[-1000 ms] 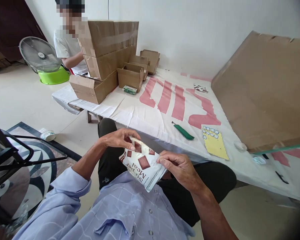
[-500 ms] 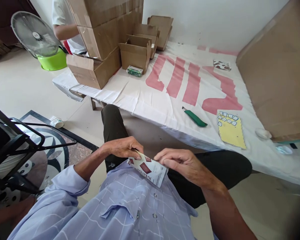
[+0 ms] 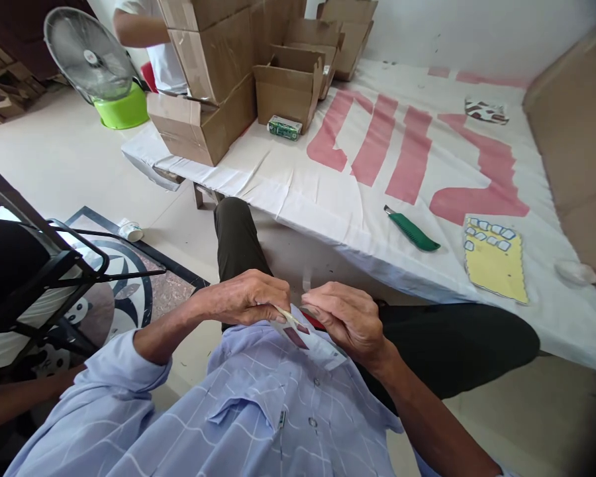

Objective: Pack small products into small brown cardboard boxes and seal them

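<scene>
Above my lap is a small white packet (image 3: 298, 338) printed with dark red patches, tilted so its printed side faces my shirt. My left hand (image 3: 251, 298) pinches its left end between thumb and fingers, and a pale yellow edge shows at the thumb. My right hand (image 3: 350, 321) is curled at the packet's right part, thumb and fingers closed on its upper edge. A strip of red shows under the right fingers; what it belongs to is unclear. On the table in front lie a green utility knife (image 3: 412, 230) and a yellow card with stickers (image 3: 496, 265).
Opened cardboard boxes (image 3: 291, 86) stand on the cloth-covered table (image 3: 298, 179), with a small green box (image 3: 284, 128) before them. A large carton (image 3: 576, 146) stands at right. A fan (image 3: 87, 56), a folding metal frame (image 3: 74, 265) and another person's arm (image 3: 142, 30) are at left.
The packet has turned so less of its printed face shows. My right hand has come closer to the left one and curled over the edge. The view has shifted left and down.
</scene>
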{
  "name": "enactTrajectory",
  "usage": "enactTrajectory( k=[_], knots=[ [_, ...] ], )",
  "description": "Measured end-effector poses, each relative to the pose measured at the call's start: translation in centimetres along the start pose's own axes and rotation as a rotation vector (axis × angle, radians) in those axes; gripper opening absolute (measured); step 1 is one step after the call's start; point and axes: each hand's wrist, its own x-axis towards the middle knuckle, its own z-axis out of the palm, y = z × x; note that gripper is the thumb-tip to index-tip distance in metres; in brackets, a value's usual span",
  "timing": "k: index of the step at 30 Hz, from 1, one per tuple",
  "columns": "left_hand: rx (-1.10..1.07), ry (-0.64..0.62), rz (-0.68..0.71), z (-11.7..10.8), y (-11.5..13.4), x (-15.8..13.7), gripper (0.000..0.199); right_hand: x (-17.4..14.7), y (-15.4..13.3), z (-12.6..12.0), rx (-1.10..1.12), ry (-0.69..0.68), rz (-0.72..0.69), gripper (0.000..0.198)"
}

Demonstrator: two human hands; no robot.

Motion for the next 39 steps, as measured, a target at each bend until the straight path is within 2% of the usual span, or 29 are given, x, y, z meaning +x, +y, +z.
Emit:
enactTrajectory(
  k=[3, 9, 16, 19, 24, 29, 36, 39],
  knots=[
    [-0.146, -0.035, -0.031, -0.4, -0.2, 0.7, 0.037, 0.4, 0.0, 0.1, -0.026, 0.035, -0.036, 0.017],
    [-0.447, -0.099, -0.252, -1.0, -1.1, 1.6, 0.041, 0.7, 0.0, 0.0, -0.056, 0.044, -0.05, 0.018],
    [-0.639, -0.039, -0.447, -1.2, -2.6, 1.6, 0.036, 0.2, 0.3, 0.2, 0.085, 0.087, 0.198, 0.017],
    [-0.68, -0.043, -0.475, -1.0, -3.1, 1.6, 0.036, -0.1, 0.7, 0.3, 0.076, 0.09, 0.239, 0.018],
    [-0.771, -0.124, -0.493, 0.4, -3.8, 1.4, 0.038, -1.0, 1.3, 0.6, 0.02, 0.079, 0.066, 0.015],
    [-0.786, -0.211, -0.494, 2.2, -4.8, 0.9, 0.043, -2.3, 1.2, 0.5, -0.08, 0.019, -0.061, 0.022],
    [-0.706, -0.287, -0.457, 1.9, -5.1, 1.8, 0.039, -3.2, 0.8, -1.1, -0.201, -0.129, -0.124, 0.019],
    [-0.698, -0.305, -0.441, 1.8, -5.1, 2.4, 0.044, -3.1, 1.2, -1.7, -0.222, -0.17, -0.151, 0.021]
  ],
)
